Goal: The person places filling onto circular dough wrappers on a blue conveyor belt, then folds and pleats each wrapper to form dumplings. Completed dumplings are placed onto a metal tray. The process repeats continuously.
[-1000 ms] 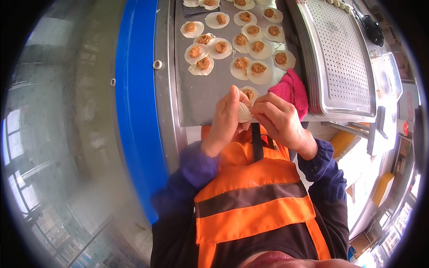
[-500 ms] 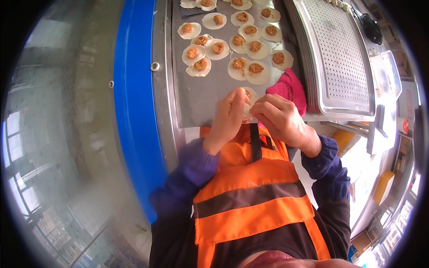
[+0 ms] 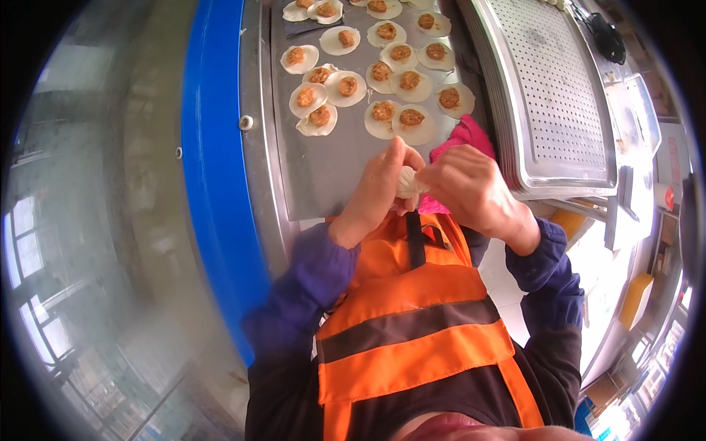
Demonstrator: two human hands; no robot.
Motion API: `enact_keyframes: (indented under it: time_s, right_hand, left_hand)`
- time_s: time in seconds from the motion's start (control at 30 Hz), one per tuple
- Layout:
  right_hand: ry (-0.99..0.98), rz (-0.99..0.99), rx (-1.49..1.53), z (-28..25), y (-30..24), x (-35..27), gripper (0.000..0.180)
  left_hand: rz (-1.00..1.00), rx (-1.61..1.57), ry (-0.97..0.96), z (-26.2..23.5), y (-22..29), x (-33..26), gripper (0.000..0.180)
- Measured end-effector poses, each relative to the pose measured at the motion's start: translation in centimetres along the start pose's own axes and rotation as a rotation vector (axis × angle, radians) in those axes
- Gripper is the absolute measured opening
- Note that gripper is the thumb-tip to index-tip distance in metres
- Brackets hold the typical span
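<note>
A pleated white bun (image 3: 407,182) sits in my left hand (image 3: 375,184), whose fingers wrap round it over the table's near edge. My right hand (image 3: 471,189) pinches the dough at the bun's right side. Its fingertips are partly hidden and slightly blurred. Just beyond my hands, several round dough wrappers (image 3: 424,134) lie flat on the steel table (image 3: 318,169), each with a lump of orange-brown filling (image 3: 412,117) on it. Some wrappers overlap.
A crumpled pink cloth (image 3: 471,136) lies by my right hand. To the right stands a stack of perforated metal trays (image 3: 548,95). A blue strip (image 3: 220,147) runs along the left side of the table. A black object (image 3: 607,38) lies at the far right.
The filling that showed in the wrapper between my hands is now covered by gathered, pleated dough. My right hand has shifted slightly to the right. The view has shifted a little.
</note>
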State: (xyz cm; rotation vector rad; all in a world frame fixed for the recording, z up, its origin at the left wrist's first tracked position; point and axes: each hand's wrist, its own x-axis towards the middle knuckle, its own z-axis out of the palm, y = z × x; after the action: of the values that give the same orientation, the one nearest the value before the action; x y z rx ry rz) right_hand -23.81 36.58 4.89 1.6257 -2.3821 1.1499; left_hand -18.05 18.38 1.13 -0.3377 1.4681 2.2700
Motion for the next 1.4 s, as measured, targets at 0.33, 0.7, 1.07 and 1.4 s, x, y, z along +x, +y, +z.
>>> enact_keyframes:
  time_s: [0.33,0.7,1.07,1.4]
  right_hand:
    - [0.201,0.162,-0.148,-1.8,2.4,-1.2,0.051]
    - [0.346,0.380,0.090,-6.9,7.3,-4.6,0.019]
    - [0.232,0.079,-0.253,-7.7,8.3,-4.1,0.021]
    - [0.236,0.269,-0.099,-10.9,7.9,-4.4,0.051]
  left_hand:
    - [0.075,-0.286,-0.058,5.6,0.3,5.9,0.066]
    - [0.121,-0.208,-0.044,8.9,0.8,11.7,0.058]
    - [0.077,-0.076,-0.019,9.5,0.9,12.3,0.059]
    - [0.051,-0.291,-0.120,10.7,0.9,14.5,0.064]
